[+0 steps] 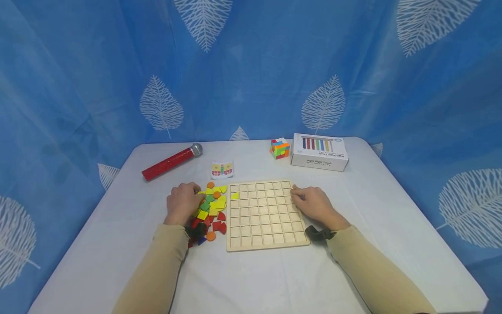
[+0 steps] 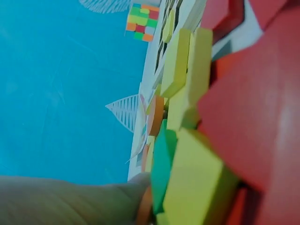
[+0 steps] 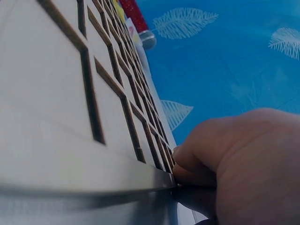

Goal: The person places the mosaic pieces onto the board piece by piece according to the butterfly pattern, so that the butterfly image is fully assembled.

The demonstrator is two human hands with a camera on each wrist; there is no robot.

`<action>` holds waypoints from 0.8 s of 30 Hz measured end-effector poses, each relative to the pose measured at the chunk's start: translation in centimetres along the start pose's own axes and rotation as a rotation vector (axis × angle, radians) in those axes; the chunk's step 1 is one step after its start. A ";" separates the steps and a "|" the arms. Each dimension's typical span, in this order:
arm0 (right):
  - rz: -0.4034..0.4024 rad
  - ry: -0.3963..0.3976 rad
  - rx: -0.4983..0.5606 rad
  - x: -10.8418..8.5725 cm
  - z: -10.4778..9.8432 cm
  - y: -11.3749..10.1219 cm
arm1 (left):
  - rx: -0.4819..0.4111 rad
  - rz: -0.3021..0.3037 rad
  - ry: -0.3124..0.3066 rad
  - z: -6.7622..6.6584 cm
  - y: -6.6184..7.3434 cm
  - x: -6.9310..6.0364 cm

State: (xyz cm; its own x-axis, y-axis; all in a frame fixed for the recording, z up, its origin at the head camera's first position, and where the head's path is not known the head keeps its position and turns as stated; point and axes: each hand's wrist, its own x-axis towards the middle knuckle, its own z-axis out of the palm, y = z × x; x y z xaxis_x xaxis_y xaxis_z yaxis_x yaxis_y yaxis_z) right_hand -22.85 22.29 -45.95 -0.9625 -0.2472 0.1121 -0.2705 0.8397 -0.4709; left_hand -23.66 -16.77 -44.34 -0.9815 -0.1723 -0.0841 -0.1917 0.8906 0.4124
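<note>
A light wooden grid board [image 1: 266,216] lies flat before me, with one yellow piece [image 1: 235,196] in a cell near its top left corner. My right hand [image 1: 313,204] grips the board's right edge, thumb at the rim, as the right wrist view shows at close range. To the board's left spreads a pile of flat coloured pieces, among them yellow pieces [image 1: 213,212], green pieces [image 1: 205,206], red pieces [image 1: 217,226] and orange discs [image 1: 211,236]. Over this pile's left side my left hand [image 1: 183,203] reaches down, touching pieces. Whether it pinches one is hidden.
Behind the pile stands a small card [image 1: 222,170] with a butterfly pattern. A red microphone [image 1: 170,163] lies at the back left. A colourful puzzle cube [image 1: 280,148] and a white box [image 1: 319,152] sit at the back right, near the blue curtain [image 1: 251,65].
</note>
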 end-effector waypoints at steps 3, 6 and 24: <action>0.003 -0.006 0.000 0.0 0.0 0.0 | 0.018 0.000 -0.032 -0.3 0.0 0.0; 0.006 -0.010 0.001 0.0 0.0 -0.1 | 0.043 0.013 -0.051 -0.6 0.0 0.0; 0.005 -0.006 0.025 0.2 0.2 0.3 | -0.271 0.129 0.010 -0.9 2.5 -1.5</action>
State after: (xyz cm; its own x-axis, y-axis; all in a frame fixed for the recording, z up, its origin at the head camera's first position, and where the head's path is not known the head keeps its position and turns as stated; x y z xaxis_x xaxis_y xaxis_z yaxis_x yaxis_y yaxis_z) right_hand -23.15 22.42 -46.21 -0.9637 -0.2456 0.1044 -0.2647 0.8285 -0.4935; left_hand -22.68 -14.68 -42.41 -0.9975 -0.0702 -0.0068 -0.0579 0.7610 0.6461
